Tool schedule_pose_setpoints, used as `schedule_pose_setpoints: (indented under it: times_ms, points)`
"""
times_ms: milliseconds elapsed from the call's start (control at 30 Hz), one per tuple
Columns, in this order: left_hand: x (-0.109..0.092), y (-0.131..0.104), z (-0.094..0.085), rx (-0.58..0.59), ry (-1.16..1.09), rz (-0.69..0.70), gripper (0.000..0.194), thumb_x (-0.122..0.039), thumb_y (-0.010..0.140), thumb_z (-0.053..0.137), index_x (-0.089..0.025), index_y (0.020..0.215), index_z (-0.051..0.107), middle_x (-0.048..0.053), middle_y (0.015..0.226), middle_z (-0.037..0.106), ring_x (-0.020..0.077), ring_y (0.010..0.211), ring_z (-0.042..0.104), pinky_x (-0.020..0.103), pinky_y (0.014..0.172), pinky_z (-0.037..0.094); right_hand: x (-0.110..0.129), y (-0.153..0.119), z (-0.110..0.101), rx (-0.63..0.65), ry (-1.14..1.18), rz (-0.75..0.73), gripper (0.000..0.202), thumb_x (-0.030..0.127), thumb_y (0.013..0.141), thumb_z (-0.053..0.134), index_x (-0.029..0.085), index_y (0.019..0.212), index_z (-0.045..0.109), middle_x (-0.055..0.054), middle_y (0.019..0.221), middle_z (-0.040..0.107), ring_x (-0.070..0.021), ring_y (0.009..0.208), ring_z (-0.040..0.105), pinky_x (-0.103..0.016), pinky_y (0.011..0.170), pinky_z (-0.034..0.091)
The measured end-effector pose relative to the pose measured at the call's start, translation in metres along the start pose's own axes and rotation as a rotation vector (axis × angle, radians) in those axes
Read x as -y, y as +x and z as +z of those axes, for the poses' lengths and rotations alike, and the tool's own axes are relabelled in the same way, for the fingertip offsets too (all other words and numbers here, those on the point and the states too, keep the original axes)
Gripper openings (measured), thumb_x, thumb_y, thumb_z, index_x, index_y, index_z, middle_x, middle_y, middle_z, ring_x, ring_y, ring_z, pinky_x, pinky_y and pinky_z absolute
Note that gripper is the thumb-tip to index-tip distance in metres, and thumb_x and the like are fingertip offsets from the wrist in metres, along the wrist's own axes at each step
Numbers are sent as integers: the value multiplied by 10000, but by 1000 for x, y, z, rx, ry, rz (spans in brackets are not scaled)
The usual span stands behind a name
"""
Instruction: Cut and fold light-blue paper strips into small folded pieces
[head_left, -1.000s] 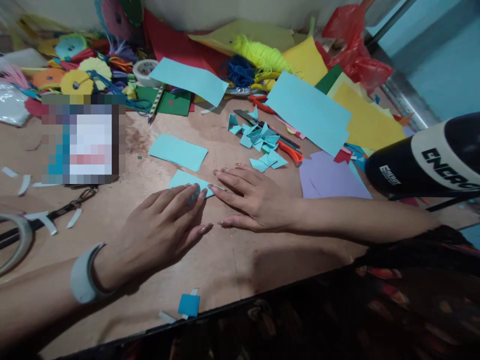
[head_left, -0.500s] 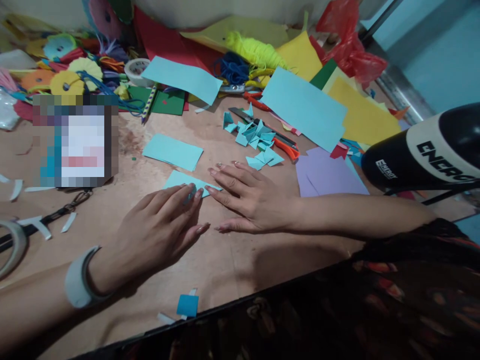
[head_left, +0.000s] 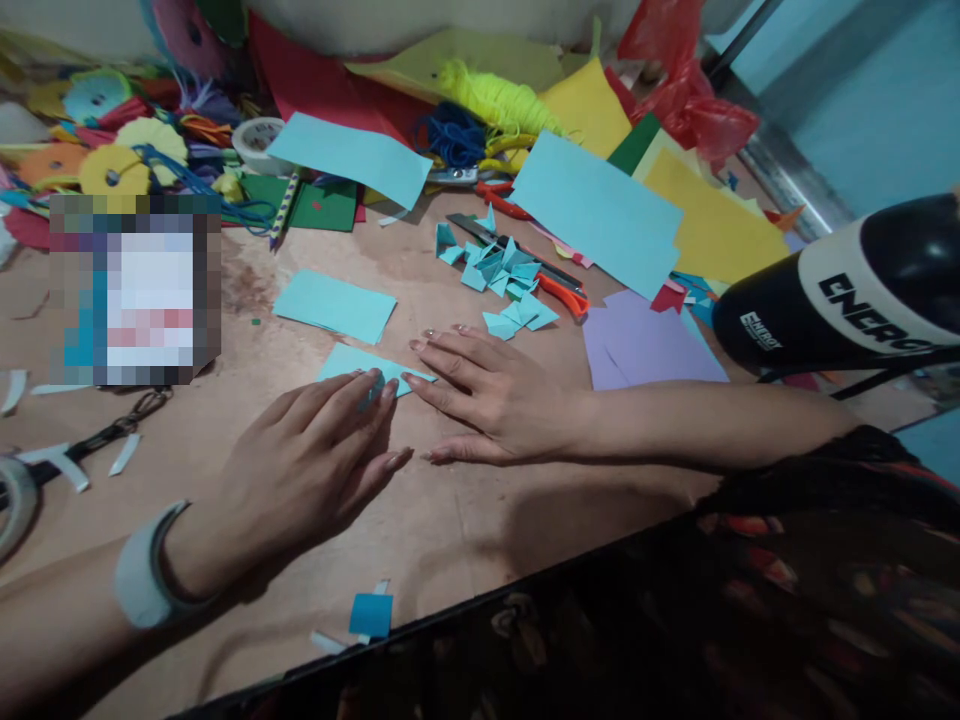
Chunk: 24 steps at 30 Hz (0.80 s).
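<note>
A folded light blue paper (head_left: 349, 362) lies on the table, partly hidden under my fingers. My left hand (head_left: 300, 455) presses its fingertips on this paper, fingers extended and thumb apart. From the right, my right hand (head_left: 491, 395) lies flat with fingers spread, one fingertip touching the paper's right tip. Just beyond it is a stack of light blue rectangles (head_left: 335, 305). Small folded blue pieces (head_left: 499, 265) are heaped beyond my right hand, beside a cutter with an orange end (head_left: 564, 297).
Large blue sheets (head_left: 596, 210), purple paper (head_left: 649, 345) and a black bottle (head_left: 832, 285) are on the right. Coloured paper, yarn (head_left: 495, 98) and a tape roll (head_left: 256, 143) crowd the back. White scraps and another tape roll (head_left: 22, 505) lie at left.
The view has shifted slightly, so most things appear a little further left. Both hands keep nearly the same pose on the folded paper.
</note>
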<state>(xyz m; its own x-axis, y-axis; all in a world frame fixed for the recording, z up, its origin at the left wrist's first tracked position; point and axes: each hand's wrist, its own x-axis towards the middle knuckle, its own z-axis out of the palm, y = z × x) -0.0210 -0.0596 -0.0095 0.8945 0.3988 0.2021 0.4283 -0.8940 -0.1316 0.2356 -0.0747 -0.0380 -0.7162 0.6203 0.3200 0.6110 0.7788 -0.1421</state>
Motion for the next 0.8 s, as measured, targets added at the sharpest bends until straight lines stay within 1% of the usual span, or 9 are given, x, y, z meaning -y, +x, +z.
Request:
schedule_pose_setpoints:
  times_ms: [233, 333, 500, 567, 800]
  points:
    - [0, 0, -1, 13, -1, 5, 453, -403, 936, 584, -85, 1259, 575, 216, 1286, 617, 351, 1105, 626, 453, 856, 540, 0, -1, 1, 10, 13, 11, 709, 665, 930, 426, 101, 1340, 556, -237, 1437, 505, -340, 1383, 425, -585, 1106, 367]
    - [-1, 0, -2, 1, 4, 0, 433, -400, 943, 572, -102, 1257, 576, 203, 1288, 617, 337, 1112, 625, 441, 858, 541, 0, -1, 2, 14, 33, 19, 700, 672, 922, 435, 125, 1341, 556, -223, 1441, 504, -339, 1383, 423, -596, 1094, 376]
    - [-1, 1, -3, -14, 5, 0, 402, -388, 941, 576, -97, 1217, 604, 203, 1252, 630, 333, 1082, 634, 433, 837, 542, 0, 0, 0, 18, 35, 10, 699, 655, 930, 437, 99, 1334, 565, -241, 1432, 506, -349, 1378, 427, -586, 1093, 385]
    - [-1, 2, -3, -15, -4, 1, 403, -390, 941, 574, -92, 1210, 612, 205, 1247, 630, 337, 1081, 630, 438, 833, 540, 0, 0, 0, 22, 42, 15, 695, 655, 928, 442, 104, 1334, 566, -240, 1437, 501, -350, 1382, 421, -593, 1090, 385]
    - [2, 2, -3, 23, -62, -13, 417, -433, 941, 567, -121, 1211, 629, 194, 1261, 621, 340, 1096, 613, 450, 842, 531, -1, 1, 1, 12, 41, 23, 681, 653, 927, 445, 110, 1312, 588, -242, 1430, 508, -360, 1370, 431, -605, 1086, 379]
